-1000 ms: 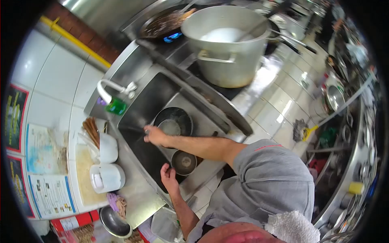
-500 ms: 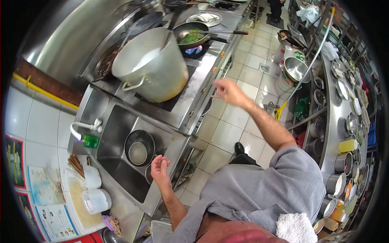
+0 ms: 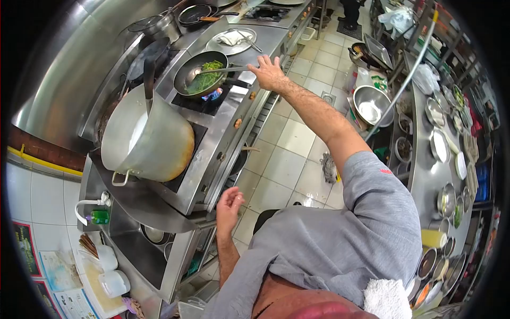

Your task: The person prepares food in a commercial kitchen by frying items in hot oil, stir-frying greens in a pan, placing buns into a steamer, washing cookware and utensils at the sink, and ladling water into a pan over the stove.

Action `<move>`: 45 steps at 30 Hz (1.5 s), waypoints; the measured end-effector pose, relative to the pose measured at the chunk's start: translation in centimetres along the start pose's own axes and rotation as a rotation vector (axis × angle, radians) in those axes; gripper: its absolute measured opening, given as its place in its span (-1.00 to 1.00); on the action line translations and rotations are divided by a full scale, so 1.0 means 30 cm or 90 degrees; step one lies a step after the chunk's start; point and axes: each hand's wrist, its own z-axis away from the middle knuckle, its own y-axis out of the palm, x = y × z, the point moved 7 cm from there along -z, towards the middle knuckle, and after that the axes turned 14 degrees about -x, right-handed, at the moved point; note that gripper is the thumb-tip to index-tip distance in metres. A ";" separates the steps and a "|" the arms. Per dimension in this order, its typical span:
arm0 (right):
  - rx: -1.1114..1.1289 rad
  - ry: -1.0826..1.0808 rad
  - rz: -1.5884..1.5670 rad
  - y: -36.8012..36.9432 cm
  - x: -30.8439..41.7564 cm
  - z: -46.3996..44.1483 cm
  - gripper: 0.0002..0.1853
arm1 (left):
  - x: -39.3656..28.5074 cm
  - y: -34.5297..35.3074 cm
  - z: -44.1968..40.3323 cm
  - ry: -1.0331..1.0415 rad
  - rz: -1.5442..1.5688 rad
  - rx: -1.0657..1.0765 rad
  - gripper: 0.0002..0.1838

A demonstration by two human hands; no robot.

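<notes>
My right hand [image 3: 269, 74] is at the handle end of a ladle [image 3: 228, 69], its fingers spread; the hand hides the end of the handle. The ladle's bowl rests in a black frying pan [image 3: 182, 86] among green vegetables [image 3: 211, 75]. The pan sits over a lit burner with a blue flame [image 3: 213, 94]. My left hand [image 3: 229, 208] hangs beside the stove's front corner, fingers loosely bent and apart, with nothing in it. A large, dented aluminium stockpot [image 3: 164, 139] stands on the nearer burner, a dark handle [image 3: 149, 80] rising from it.
A metal sink [image 3: 139, 260] lies left of my left hand. Behind the pan is a plate with a white cloth [image 3: 234, 40]. To the right, a steel counter [image 3: 425, 181] carries several bowls, and a long pole [image 3: 406, 85] slants above the tiled floor [image 3: 287, 154].
My right hand has moved forward from beside the stove to the ladle's handle. My left hand has moved from over the sink's edge toward the stove. The view has shifted forward along the stove.
</notes>
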 end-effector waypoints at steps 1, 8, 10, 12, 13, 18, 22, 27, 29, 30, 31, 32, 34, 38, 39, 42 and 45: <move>-0.003 -0.007 -0.004 0.030 -0.019 -0.035 -0.43 | 0.026 0.040 -0.021 -0.012 0.002 0.030 -0.70; 0.315 -0.043 -0.213 0.369 -0.067 -0.132 -0.43 | 0.083 0.199 -0.287 -0.065 0.041 0.050 -0.69; 0.323 -0.038 -0.300 0.366 -0.036 -0.146 -0.42 | 0.079 0.283 -0.454 -0.067 0.075 0.065 -0.67; 0.370 -0.006 -0.324 0.302 -0.013 -0.095 -0.40 | 0.108 0.362 -0.611 -0.106 0.121 0.046 -0.57; 0.381 0.003 -0.321 0.281 -0.022 -0.072 -0.40 | 0.082 0.404 -0.677 -0.125 0.179 0.037 -0.52; 0.464 -0.054 -0.272 0.038 -0.241 -0.087 -0.39 | -0.002 0.556 -0.946 -0.174 0.343 0.022 -0.41; 0.416 -0.002 -0.324 0.136 -0.304 -0.131 -0.39 | -0.067 0.679 -1.025 -0.235 0.490 0.046 -0.50; 0.524 0.189 -0.549 0.241 -0.139 -0.123 -0.41 | -0.079 0.811 -1.106 -0.242 0.643 -0.009 -0.70; 0.464 0.079 -0.637 0.281 -0.190 -0.122 -0.41 | -0.041 0.780 -1.130 -0.254 0.612 -0.129 -0.77; 0.475 -0.003 -0.582 0.207 -0.218 -0.134 -0.41 | -0.083 0.750 -1.117 -0.248 0.599 -0.180 -0.79; 0.481 -0.087 -0.524 0.158 -0.246 -0.143 -0.41 | -0.054 0.723 -1.145 -0.219 0.582 -0.180 -0.81; 0.483 -0.099 -0.526 0.147 -0.290 -0.145 -0.41 | -0.040 0.699 -1.174 -0.198 0.600 -0.182 -0.81; 0.424 -0.104 -0.535 0.135 -0.395 -0.164 -0.41 | -0.019 0.660 -1.189 -0.150 0.590 -0.195 -0.77; 0.380 -0.168 -0.414 0.323 -0.443 -0.287 -0.41 | 0.097 0.693 -1.128 -0.176 0.634 -0.113 -0.55; 0.367 -0.171 -0.365 0.361 -0.394 -0.310 -0.41 | 0.157 0.718 -1.092 -0.215 0.635 -0.086 -0.54; 0.379 -0.137 -0.362 0.453 -0.201 -0.254 -0.41 | 0.502 0.722 -1.021 -0.409 0.531 -0.239 -0.40; 0.424 -0.104 -0.468 0.375 -0.198 -0.189 -0.42 | 0.703 0.621 -1.034 -0.442 0.755 -0.550 -0.41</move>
